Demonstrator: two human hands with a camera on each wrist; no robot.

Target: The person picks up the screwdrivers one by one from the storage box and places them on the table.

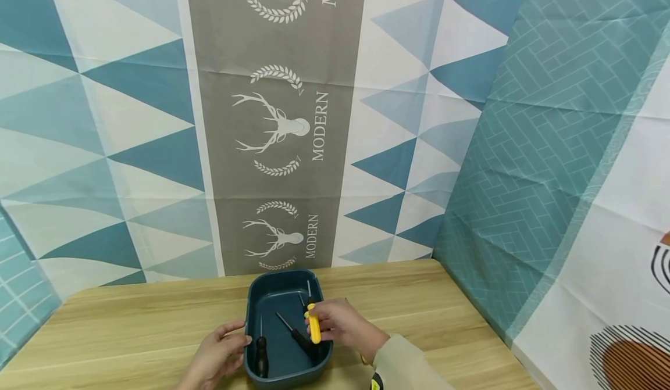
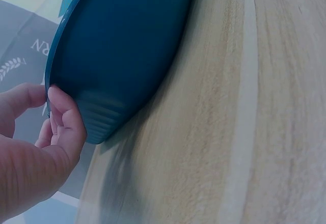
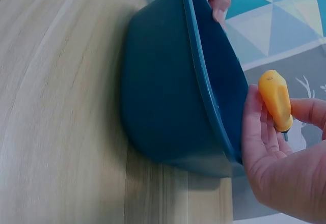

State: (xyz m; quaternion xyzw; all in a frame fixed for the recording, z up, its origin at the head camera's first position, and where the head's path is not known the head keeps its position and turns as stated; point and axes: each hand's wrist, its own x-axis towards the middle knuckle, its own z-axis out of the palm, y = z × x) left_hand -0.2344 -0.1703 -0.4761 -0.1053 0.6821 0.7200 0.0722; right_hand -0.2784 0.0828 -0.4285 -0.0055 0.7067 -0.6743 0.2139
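A dark blue plastic bin (image 1: 285,380) stands on the wooden table. My left hand (image 1: 218,352) is at its left side; in the left wrist view the thumb and fingers (image 2: 66,117) pinch the rim. Over the bin's right side my right hand (image 1: 342,322) holds a yellow-handled screwdriver (image 1: 314,327) between thumb and fingers. Only a short bit of its shaft shows below the handle (image 3: 275,99) in the right wrist view. Inside the bin lie a black-handled screwdriver (image 1: 262,356) at the left and another black-handled screwdriver (image 1: 302,340) slanting across the middle. Further thin shafts (image 1: 309,288) show near the far right corner, partly hidden by the right hand.
The light wooden table (image 1: 157,320) extends to both sides of the bin. A patterned cloth with deer heads (image 1: 285,125) hangs behind the table's far edge, and a teal and white cloth (image 1: 513,175) hangs along the right side.
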